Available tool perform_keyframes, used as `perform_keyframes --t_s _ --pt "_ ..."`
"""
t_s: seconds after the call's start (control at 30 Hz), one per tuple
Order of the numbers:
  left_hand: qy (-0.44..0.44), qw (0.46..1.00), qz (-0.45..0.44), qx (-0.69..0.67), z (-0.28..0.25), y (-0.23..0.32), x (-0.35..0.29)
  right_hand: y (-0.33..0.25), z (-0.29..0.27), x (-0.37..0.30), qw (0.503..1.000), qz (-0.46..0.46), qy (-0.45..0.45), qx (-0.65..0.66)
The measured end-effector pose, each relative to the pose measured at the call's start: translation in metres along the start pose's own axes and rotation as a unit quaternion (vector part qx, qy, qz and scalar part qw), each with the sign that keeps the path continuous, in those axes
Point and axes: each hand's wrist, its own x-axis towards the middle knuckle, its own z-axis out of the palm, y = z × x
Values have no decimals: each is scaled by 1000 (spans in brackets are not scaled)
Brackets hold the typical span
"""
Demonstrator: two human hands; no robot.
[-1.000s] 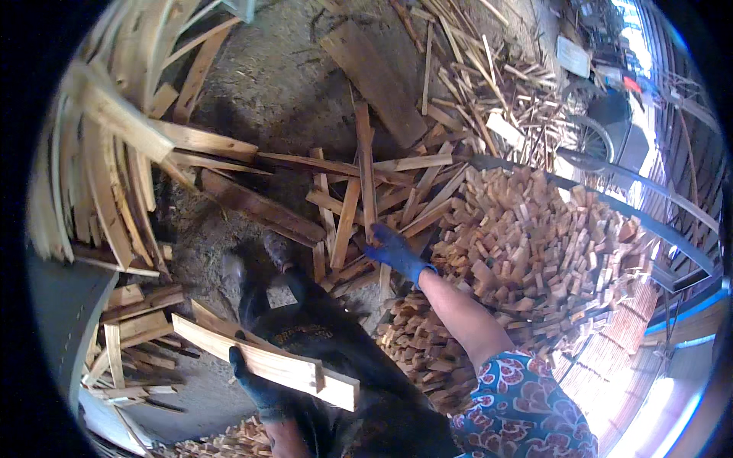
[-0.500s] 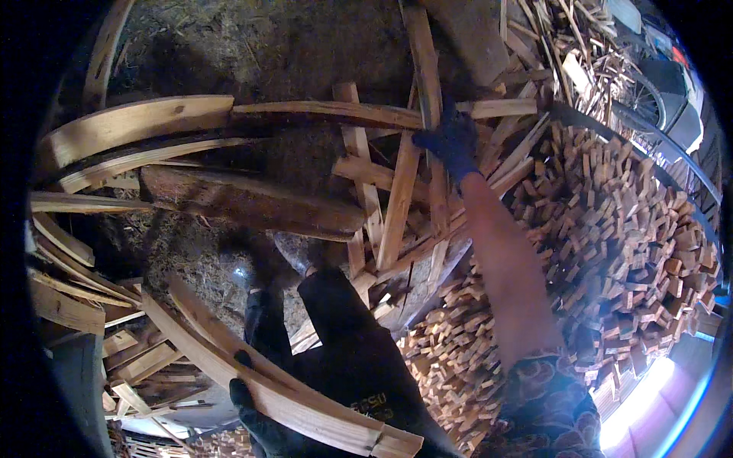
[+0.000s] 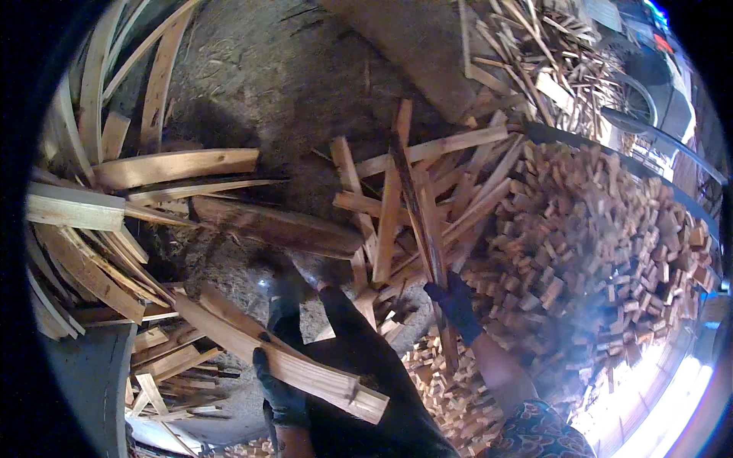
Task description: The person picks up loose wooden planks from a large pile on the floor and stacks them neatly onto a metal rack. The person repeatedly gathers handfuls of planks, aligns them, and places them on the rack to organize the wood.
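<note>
My left hand (image 3: 279, 388), in a dark glove, is closed around two pale wooden planks near my lap. The upper plank (image 3: 324, 375) shows its light face, and the second plank (image 3: 229, 313) lies along its far edge. My right hand (image 3: 458, 307), in a blue glove, is closed around a long narrow wooden strip (image 3: 418, 202) with a dark edge. That strip slants from beyond a loose heap of crossed wood strips (image 3: 388, 221) down past my right knee. Its near end reaches over the cut blocks.
A large heap of short cut wood blocks (image 3: 580, 237) fills the right. Long boards (image 3: 175, 166) lie stacked at left, beside a grey panel (image 3: 95, 382). A thick dark slab (image 3: 279, 227) rests on the dirt floor before my feet. Splintered scraps (image 3: 565, 72) and a wheel (image 3: 637, 99) are far right.
My right hand has come nearer to me, drawing the narrow strip back from the crossed heap. My left hand still holds its planks. The whole view has shifted slightly.
</note>
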Motion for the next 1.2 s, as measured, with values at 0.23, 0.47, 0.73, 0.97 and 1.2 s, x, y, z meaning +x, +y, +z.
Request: perform_keyframes --t_s 0.23,0.47,0.73,0.97,1.2 --pt "-95 987 115 57 -29 11 -11 5 -43 -26 987 -42 139 74" --pt "-63 997 25 -34 27 46 -58 3 -66 -24 942 55 157 292" --pt "-19 996 78 38 67 71 -115 15 -90 -14 963 -91 250 33" --pt "-72 995 73 -16 74 94 -148 -26 -25 -84 963 -255 -16 -81" --pt "-136 986 53 -86 42 120 -160 -92 -14 -164 930 -281 -237 32"
